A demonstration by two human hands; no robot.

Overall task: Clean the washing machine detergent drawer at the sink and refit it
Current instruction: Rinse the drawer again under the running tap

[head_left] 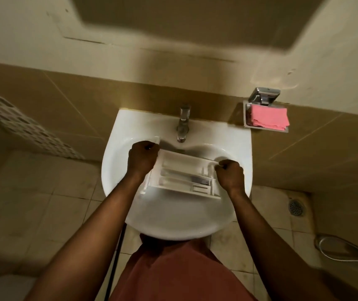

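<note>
So the white detergent drawer (180,174) is sitting over the bowl of the white sink (117,170), open side up so you can see the compartments, tilted a bit with its left end farther away. The left hand (142,158) is curled closed around the drawer's left end, and the right hand (230,173) is closed in a fist gripping the right end. The chrome tap (183,123) is just past the drawer at the far edge of the sink; can't tell if water's running. On the wall to the right there's a metal soap dish (247,124) with a pink cloth (268,119) folded in it. Floor drain (297,206) off to the right on the tiles.
</note>
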